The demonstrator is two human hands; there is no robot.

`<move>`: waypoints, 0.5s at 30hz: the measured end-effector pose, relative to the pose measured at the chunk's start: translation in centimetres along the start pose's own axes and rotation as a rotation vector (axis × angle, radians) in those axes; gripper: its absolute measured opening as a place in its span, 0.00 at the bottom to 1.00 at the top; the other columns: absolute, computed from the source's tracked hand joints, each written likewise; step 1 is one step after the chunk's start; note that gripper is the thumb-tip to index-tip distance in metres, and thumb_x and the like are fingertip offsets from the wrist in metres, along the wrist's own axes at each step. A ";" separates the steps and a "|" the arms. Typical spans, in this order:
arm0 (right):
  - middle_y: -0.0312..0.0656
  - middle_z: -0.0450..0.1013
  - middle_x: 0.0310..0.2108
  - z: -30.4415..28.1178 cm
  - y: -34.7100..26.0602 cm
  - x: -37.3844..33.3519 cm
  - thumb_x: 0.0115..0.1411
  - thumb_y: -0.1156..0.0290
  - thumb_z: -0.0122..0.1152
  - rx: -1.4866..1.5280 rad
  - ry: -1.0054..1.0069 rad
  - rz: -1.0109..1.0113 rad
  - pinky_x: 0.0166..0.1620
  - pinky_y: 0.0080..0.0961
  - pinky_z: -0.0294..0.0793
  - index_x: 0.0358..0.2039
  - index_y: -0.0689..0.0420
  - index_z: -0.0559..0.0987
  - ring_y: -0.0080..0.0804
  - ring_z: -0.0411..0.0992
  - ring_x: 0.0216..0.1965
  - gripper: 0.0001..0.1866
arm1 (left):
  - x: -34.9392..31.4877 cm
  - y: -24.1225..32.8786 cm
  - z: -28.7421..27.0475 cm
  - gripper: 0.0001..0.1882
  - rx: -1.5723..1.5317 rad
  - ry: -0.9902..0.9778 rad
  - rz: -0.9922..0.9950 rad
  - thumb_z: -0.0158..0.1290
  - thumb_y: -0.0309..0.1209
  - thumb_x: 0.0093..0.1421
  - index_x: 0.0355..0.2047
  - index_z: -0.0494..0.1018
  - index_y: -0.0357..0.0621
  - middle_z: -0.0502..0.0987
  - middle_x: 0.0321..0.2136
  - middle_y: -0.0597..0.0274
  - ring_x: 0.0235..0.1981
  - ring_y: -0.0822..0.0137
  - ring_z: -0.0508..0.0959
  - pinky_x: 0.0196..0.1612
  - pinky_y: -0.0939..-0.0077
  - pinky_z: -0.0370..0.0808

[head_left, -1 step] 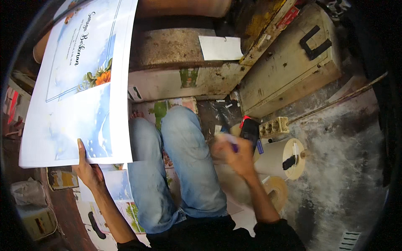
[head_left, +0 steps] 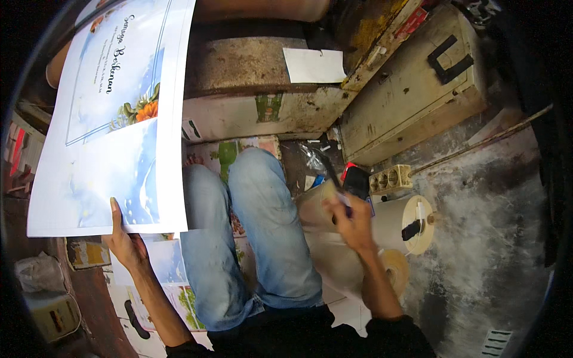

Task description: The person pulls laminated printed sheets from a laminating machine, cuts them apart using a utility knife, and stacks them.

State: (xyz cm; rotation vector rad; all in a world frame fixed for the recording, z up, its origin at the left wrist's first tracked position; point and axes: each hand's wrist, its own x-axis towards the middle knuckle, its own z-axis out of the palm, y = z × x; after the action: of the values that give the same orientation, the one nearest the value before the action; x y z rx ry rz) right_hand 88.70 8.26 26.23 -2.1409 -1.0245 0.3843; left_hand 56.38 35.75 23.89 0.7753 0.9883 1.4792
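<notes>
My left hand [head_left: 127, 246] grips the near edge of a large white printed sheet [head_left: 113, 173], thumb on top and fingers beneath. Blue watercolour, orange flowers and script lettering cover the sheet, which hangs at the left and runs out of the top of the picture. Beyond my right knee, my right hand [head_left: 354, 222] is closed around a slim dark tool [head_left: 334, 178] that points up and away. Motion blur hides its exact kind. Another printed sheet [head_left: 164, 259] lies below the held one.
Large rolls [head_left: 394, 224] lie right of my legs. Beside them are a black object [head_left: 357, 182] and a power strip [head_left: 391, 180]. A worn metal box [head_left: 412, 89] stands at the right. White paper [head_left: 314, 65] rests on the ledge ahead.
My right hand has shifted to the right with the dark tool, which shows more clearly now. My left hand and the sheet have barely moved.
</notes>
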 end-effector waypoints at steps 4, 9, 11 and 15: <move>0.48 0.78 0.42 -4.4 5.4 -4.9 0.52 0.73 0.57 -0.251 -0.065 -0.102 0.33 0.33 0.75 0.32 0.65 0.77 0.42 0.78 0.28 0.09 | 0.2 -0.3 -2.0 0.19 0.083 0.034 0.033 0.54 0.23 0.63 0.51 0.67 0.24 0.74 0.46 0.48 0.43 0.68 0.77 0.46 0.72 0.78; 0.43 0.75 0.50 -4.3 7.4 -5.5 0.45 0.72 0.60 -0.392 -0.295 -0.092 0.36 0.35 0.76 0.33 0.66 0.77 0.43 0.78 0.30 0.14 | -1.7 1.3 -2.4 0.20 0.191 0.057 0.071 0.54 0.26 0.64 0.53 0.67 0.26 0.75 0.45 0.51 0.42 0.69 0.76 0.45 0.74 0.76; 0.43 0.75 0.51 -4.2 7.6 -4.5 0.45 0.71 0.59 -0.378 -0.303 -0.016 0.37 0.35 0.77 0.36 0.65 0.78 0.44 0.78 0.31 0.17 | -2.7 1.6 -2.3 0.20 0.203 0.071 0.095 0.53 0.26 0.64 0.53 0.67 0.27 0.74 0.45 0.50 0.41 0.69 0.76 0.45 0.74 0.76; 0.47 0.75 0.49 -5.2 8.8 -2.7 0.46 0.73 0.58 -0.383 -0.286 -0.065 0.39 0.37 0.76 0.39 0.65 0.79 0.47 0.78 0.33 0.19 | -4.1 2.5 -3.7 0.20 0.218 0.040 0.049 0.53 0.26 0.64 0.53 0.66 0.27 0.73 0.46 0.50 0.42 0.69 0.75 0.46 0.73 0.76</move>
State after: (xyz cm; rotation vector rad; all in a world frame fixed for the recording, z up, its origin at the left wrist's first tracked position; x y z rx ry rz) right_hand 94.65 -0.02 23.43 -2.4288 -1.4205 0.5067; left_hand 52.61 31.11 24.80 0.9341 1.1819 1.4486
